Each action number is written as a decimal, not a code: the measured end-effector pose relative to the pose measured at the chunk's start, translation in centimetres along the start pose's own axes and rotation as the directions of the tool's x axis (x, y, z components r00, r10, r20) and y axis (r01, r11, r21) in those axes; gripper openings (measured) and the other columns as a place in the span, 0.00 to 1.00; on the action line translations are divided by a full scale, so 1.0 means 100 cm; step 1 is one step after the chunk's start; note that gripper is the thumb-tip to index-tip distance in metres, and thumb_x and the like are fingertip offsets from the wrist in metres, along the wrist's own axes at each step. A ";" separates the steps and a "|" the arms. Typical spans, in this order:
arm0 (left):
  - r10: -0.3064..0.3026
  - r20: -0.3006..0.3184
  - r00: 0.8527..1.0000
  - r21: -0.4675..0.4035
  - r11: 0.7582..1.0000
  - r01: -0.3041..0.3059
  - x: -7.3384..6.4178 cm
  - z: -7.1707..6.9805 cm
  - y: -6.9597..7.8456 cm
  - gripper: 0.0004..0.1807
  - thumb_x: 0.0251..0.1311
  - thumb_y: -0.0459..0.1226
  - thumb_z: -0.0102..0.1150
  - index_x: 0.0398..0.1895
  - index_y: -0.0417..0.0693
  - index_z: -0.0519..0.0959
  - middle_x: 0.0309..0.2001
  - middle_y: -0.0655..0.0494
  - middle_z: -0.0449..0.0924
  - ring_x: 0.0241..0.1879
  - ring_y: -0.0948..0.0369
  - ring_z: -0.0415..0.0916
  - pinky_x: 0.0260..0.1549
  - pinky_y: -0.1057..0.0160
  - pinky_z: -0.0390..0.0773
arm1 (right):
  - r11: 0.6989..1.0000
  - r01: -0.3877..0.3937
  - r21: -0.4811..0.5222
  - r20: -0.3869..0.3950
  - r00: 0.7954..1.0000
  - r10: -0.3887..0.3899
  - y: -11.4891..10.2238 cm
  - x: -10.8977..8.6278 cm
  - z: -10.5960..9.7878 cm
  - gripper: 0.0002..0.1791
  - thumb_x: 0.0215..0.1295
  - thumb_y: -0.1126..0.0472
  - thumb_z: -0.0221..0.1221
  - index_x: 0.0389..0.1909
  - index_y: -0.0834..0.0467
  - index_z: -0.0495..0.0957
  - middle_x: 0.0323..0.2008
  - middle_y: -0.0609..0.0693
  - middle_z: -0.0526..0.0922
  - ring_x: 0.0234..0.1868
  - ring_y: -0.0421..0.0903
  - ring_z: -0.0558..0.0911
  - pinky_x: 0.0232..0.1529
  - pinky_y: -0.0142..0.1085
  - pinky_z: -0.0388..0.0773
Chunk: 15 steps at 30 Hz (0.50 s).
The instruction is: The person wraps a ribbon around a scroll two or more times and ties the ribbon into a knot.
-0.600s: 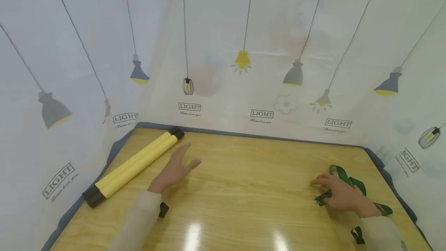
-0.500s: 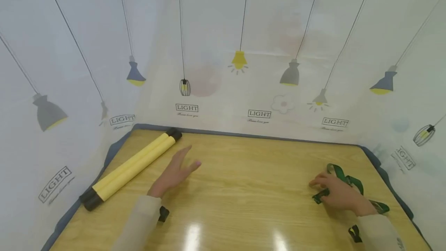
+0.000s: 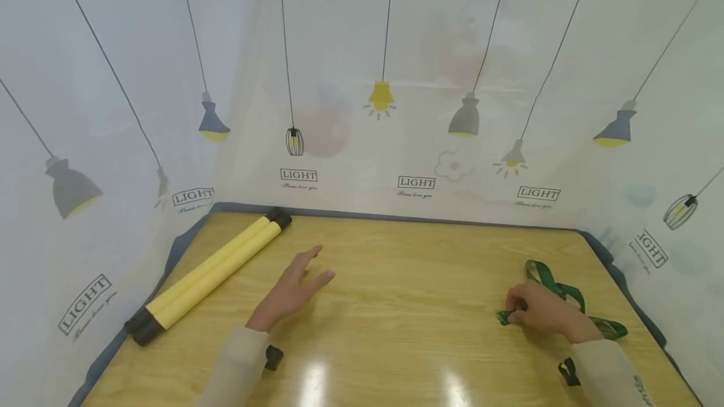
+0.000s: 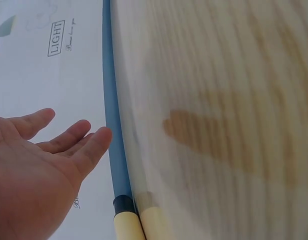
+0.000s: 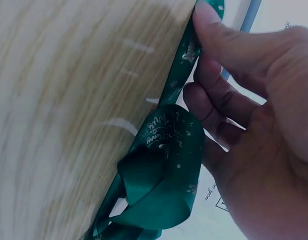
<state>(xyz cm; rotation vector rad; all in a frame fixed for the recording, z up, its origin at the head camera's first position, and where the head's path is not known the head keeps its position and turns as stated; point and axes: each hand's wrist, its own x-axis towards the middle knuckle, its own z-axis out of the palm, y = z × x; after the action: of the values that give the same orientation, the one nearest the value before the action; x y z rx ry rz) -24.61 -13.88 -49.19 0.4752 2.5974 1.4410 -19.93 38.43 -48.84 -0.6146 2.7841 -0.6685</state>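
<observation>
On the right of the table (image 3: 390, 294), an end of the green ribbon (image 5: 186, 167) is pinched by the right hand (image 3: 545, 314). The left hand (image 3: 288, 297) is held empty, fingers wide. The ribbon seems to be getting picked up; a gentle lift is called for.

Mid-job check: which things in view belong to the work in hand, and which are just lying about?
In the job:
Shiny green ribbon with pale print, pinched by the right hand
Left hand, open above the table, holding nothing

Apparently just lying about:
Two yellow cylinders with black ends, side by side, untouched
</observation>
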 end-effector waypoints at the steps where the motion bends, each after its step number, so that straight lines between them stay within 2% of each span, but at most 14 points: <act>1: 0.001 0.004 1.000 -0.004 1.000 -0.001 0.000 0.002 0.001 0.46 0.70 0.62 0.56 0.82 0.51 0.54 0.78 0.40 0.56 0.78 0.43 0.55 0.75 0.40 0.60 | 1.000 0.008 -0.017 -0.015 1.000 -0.008 0.000 -0.002 0.001 0.08 0.63 0.59 0.71 0.32 0.51 0.80 0.32 0.40 0.79 0.31 0.31 0.70 0.32 0.32 0.71; 4: 0.014 0.014 1.000 -0.005 1.000 -0.014 0.002 0.007 0.003 0.45 0.69 0.62 0.56 0.81 0.51 0.56 0.77 0.41 0.58 0.78 0.44 0.56 0.74 0.40 0.61 | 0.995 0.070 -0.066 -0.081 0.994 -0.075 -0.001 -0.004 0.002 0.11 0.63 0.55 0.71 0.30 0.47 0.77 0.31 0.36 0.76 0.32 0.30 0.70 0.37 0.36 0.71; 6: 0.021 0.021 1.000 -0.010 1.000 -0.021 0.002 0.010 0.005 0.45 0.68 0.63 0.57 0.81 0.51 0.57 0.77 0.42 0.59 0.77 0.45 0.57 0.74 0.41 0.62 | 0.994 0.093 -0.051 -0.136 0.986 -0.099 -0.007 -0.004 0.003 0.12 0.63 0.53 0.71 0.29 0.45 0.75 0.30 0.34 0.76 0.33 0.30 0.72 0.52 0.44 0.75; 9: 0.024 0.027 0.999 -0.027 0.999 -0.024 0.000 0.015 0.009 0.44 0.68 0.62 0.58 0.80 0.51 0.59 0.77 0.44 0.61 0.76 0.46 0.60 0.72 0.41 0.64 | 0.994 0.111 -0.020 -0.183 0.977 -0.113 -0.017 -0.001 0.005 0.10 0.67 0.53 0.68 0.31 0.45 0.76 0.31 0.33 0.78 0.35 0.31 0.75 0.53 0.45 0.77; 11: 0.021 0.036 0.999 -0.043 0.999 -0.020 -0.001 0.019 0.012 0.43 0.68 0.61 0.59 0.79 0.51 0.60 0.76 0.45 0.64 0.75 0.46 0.62 0.71 0.40 0.66 | 0.994 0.104 0.016 -0.193 0.976 -0.099 -0.024 0.003 0.008 0.07 0.70 0.53 0.65 0.33 0.45 0.78 0.33 0.34 0.81 0.37 0.30 0.77 0.52 0.43 0.80; 13: 0.016 0.044 0.999 -0.058 0.998 -0.014 -0.002 0.024 0.015 0.41 0.69 0.60 0.60 0.78 0.52 0.62 0.74 0.45 0.67 0.73 0.47 0.65 0.70 0.41 0.68 | 0.994 0.104 0.027 -0.192 0.977 -0.097 -0.028 0.006 0.011 0.05 0.72 0.52 0.63 0.35 0.46 0.80 0.34 0.36 0.83 0.36 0.30 0.77 0.38 0.34 0.78; 15: 0.019 0.056 0.998 -0.070 0.997 -0.015 -0.003 0.029 0.018 0.39 0.69 0.58 0.60 0.77 0.53 0.64 0.71 0.45 0.71 0.71 0.47 0.68 0.67 0.42 0.71 | 0.992 0.116 0.059 -0.201 0.974 -0.102 -0.032 0.009 0.014 0.06 0.73 0.52 0.62 0.36 0.48 0.81 0.33 0.38 0.85 0.34 0.30 0.79 0.38 0.33 0.78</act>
<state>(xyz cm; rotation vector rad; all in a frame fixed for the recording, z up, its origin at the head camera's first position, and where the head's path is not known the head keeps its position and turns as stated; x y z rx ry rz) -23.17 -10.78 -49.25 0.5219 2.4970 1.4950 -19.21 34.90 -48.67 -0.7283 2.9090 -0.8921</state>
